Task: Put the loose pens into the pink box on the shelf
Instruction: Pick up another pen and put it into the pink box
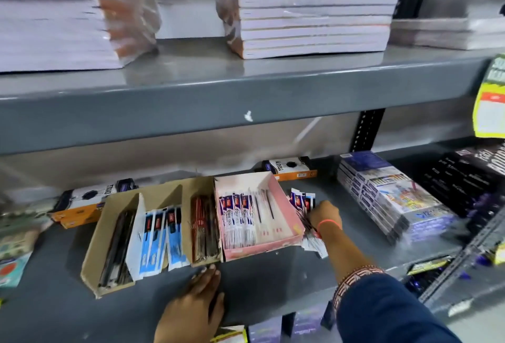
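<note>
The pink box sits open on the grey shelf, with several packaged pens lying in its left half. Just right of the box lies a small pile of loose pens in blue and white sleeves. My right hand reaches over that pile with fingers closed around several of them, close against the box's right wall. My left hand rests flat on the shelf's front edge, below the boxes, fingers spread and holding nothing.
A brown cardboard tray with compartments of black, blue-sleeved and red pens adjoins the pink box on the left. Orange and black boxes stand behind. Stacked colour-pencil packs lie to the right. The upper shelf overhangs, holding notebook stacks.
</note>
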